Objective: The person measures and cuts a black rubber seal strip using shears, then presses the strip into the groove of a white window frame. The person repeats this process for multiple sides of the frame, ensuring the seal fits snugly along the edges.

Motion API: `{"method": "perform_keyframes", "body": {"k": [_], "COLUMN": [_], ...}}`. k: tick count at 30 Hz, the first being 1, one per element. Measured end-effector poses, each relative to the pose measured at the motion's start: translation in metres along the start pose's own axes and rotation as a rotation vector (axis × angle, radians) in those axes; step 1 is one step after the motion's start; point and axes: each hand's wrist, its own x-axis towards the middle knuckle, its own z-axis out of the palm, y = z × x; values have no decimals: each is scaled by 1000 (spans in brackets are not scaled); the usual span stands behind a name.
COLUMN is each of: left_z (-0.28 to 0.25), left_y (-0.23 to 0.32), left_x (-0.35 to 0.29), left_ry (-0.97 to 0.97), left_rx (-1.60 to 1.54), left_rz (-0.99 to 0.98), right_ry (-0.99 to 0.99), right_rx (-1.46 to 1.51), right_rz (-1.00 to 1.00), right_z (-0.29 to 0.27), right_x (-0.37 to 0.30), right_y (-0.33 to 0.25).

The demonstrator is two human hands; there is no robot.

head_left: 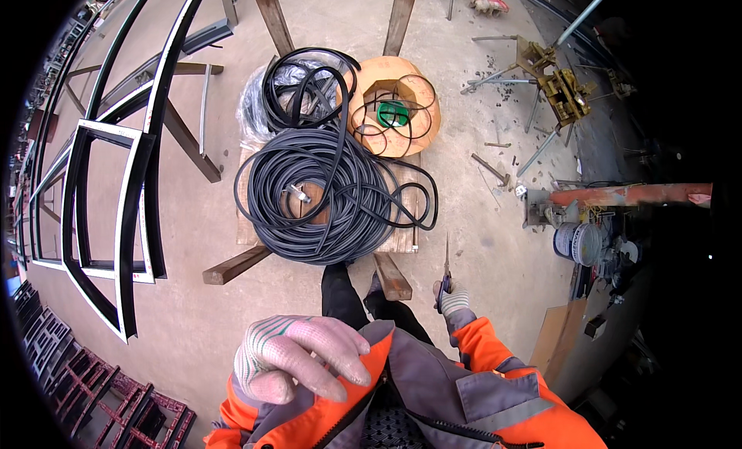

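Though gloved — right hand around scissors

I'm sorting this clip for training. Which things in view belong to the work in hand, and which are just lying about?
In hand:
- right hand, gloved, gripping slim pointed scissors
- left hand, gloved, empty, raised near the chest
- big coil of black rubber cord on a wooden pallet, just ahead

Lying about:
- black window frames
- orange cardboard drum
- white paint bucket
- yellowish metal stand

The handles of the scissors are hidden inside the gloved right hand. The wooden board is largely covered by the coiled black cable.
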Motion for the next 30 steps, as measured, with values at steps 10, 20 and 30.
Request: {"method": "perform_keyframes", "body": {"k": [10, 20, 30], "left_z": [110, 107, 74], "left_y": [59, 109, 188], "left_x": [32, -57, -181], "left_ry": [-241, -33, 29], "left_rx": [-47, 26, 156], "left_rz": [43, 172, 494], "right_ry": [-27, 47, 117], "right_rx": [64, 18, 121], "right_rz": [89, 64, -251], "right_z": [-47, -24, 82], "right_x": [14, -28, -106], "right_y": [50, 61, -28]}}
